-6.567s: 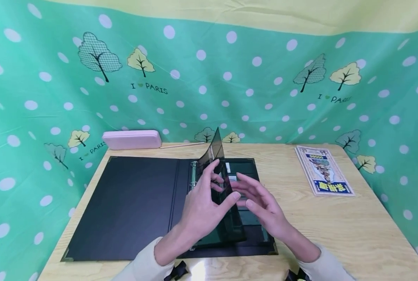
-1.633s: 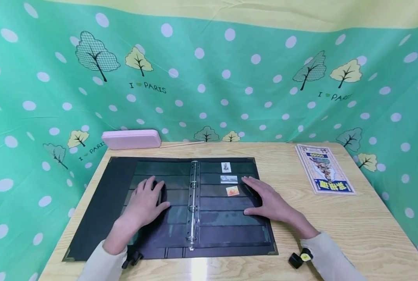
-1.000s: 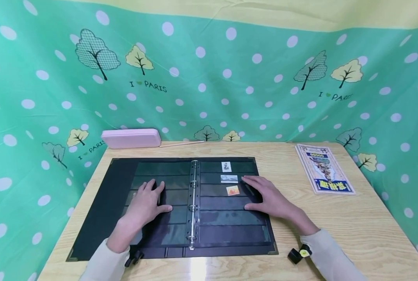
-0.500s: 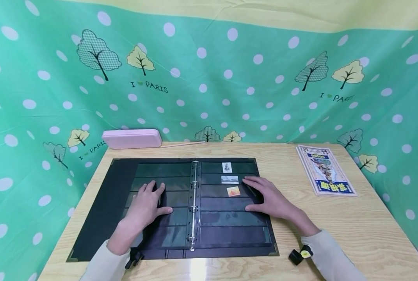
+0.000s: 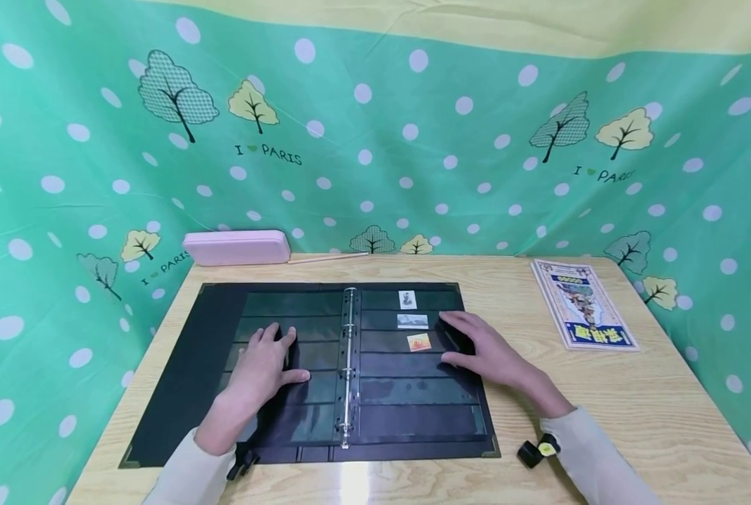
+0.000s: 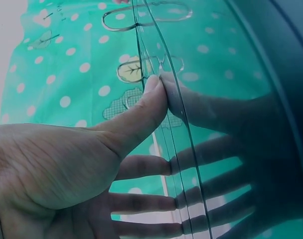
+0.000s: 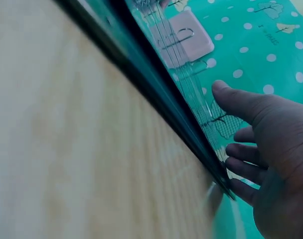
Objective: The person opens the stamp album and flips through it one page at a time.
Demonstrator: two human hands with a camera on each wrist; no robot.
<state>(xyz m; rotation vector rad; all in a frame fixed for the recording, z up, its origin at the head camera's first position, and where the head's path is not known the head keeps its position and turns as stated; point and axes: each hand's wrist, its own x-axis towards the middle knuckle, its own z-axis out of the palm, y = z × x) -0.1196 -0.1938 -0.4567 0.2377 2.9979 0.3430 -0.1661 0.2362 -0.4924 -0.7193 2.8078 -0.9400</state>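
A black ring-bound stamp album [image 5: 179,365] lies spread on the table, its metal rings [image 5: 348,365] along the middle. On the right-hand page [image 5: 413,423] three stamps sit in the upper strips: a pale upright one [image 5: 407,299], a grey wide one [image 5: 412,321] and an orange one [image 5: 419,342]. My left hand [image 5: 255,368] rests on the left-hand page [image 5: 312,305], and its fingertips meet their reflection in the left wrist view. Near the right page's outer edge is my right hand [image 5: 489,354], fingers relaxed; its thumb stands off the sheet in the right wrist view.
Behind the album's left side stands a pink case [image 5: 236,249], with a thin stick [image 5: 327,259] beside it. A stack of printed booklets [image 5: 583,305] lies at the back right of the wooden table [image 5: 640,421]. A green dotted curtain [image 5: 350,140] hangs behind.
Earliest, both hands were at a raised dark page; it has since turned to the left and the stamps came into view. Lately the left hand stays still while the right shifts slightly away from me.
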